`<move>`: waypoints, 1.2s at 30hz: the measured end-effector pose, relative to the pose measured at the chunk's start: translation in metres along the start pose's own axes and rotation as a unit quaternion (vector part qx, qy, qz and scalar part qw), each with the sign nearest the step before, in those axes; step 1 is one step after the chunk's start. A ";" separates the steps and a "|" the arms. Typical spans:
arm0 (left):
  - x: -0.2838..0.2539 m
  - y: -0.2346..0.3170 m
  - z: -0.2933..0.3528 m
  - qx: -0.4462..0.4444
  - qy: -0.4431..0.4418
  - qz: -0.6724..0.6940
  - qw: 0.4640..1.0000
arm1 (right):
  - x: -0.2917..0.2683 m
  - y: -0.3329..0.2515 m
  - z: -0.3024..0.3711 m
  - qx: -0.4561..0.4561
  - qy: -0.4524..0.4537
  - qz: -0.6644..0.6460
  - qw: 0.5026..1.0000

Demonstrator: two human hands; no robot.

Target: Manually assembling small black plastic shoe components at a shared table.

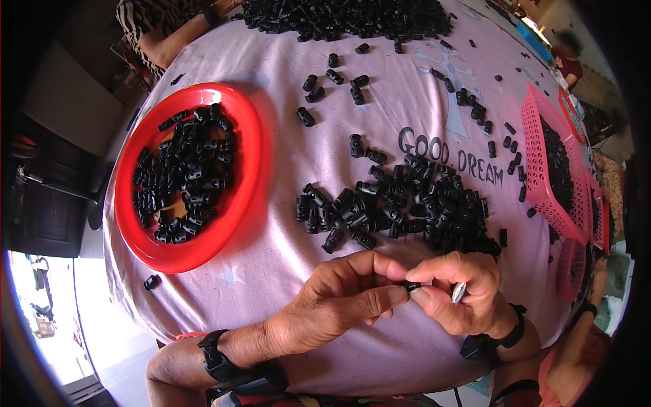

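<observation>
My left hand and my right hand meet at the near side of the table. Between their thumbs and fingertips they pinch a small black plastic piece, mostly covered, which looks like a cord lock. A small whitish, shiny object shows against the fingers of my right hand; its kind is unclear. Just beyond both hands lies a loose heap of black plastic cord locks. To the left, a red round plate holds many more of them.
Pink cloth covers the table. A large heap of black parts lies at the far edge, with others scattered nearer. Pink baskets with black parts stand at the right. Other people's arms show at far left and right.
</observation>
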State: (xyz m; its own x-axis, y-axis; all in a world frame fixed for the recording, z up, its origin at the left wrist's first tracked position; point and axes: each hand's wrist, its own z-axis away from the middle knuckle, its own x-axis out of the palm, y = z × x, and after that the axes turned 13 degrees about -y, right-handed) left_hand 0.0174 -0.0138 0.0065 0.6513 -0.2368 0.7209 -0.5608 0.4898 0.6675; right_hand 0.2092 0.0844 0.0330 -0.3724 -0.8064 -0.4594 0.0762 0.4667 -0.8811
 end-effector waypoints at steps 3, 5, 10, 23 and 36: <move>0.000 0.000 0.001 0.011 -0.002 0.008 1.000 | -0.004 0.001 0.002 0.011 -0.033 -0.018 0.999; -0.001 0.000 0.001 0.016 -0.004 0.012 1.000 | -0.004 0.002 0.002 0.025 -0.034 -0.038 0.998; -0.001 0.002 0.001 0.010 -0.001 0.021 1.000 | 0.000 0.005 0.003 0.012 -0.019 -0.094 0.995; 0.000 0.005 0.000 -0.033 -0.022 0.041 0.998 | 0.005 0.003 0.001 0.016 -0.004 -0.183 0.983; -0.006 -0.004 0.001 -0.024 -0.033 0.102 0.994 | -0.004 0.000 0.004 0.021 -0.012 0.036 0.999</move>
State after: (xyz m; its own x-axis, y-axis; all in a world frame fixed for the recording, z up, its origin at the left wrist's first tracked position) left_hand 0.0152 -0.0153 0.0003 0.4916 -0.1820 0.8516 -0.6508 0.5730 0.4982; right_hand 0.2145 0.0856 0.0343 -0.3419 -0.7804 -0.5236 0.1401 0.5087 -0.8495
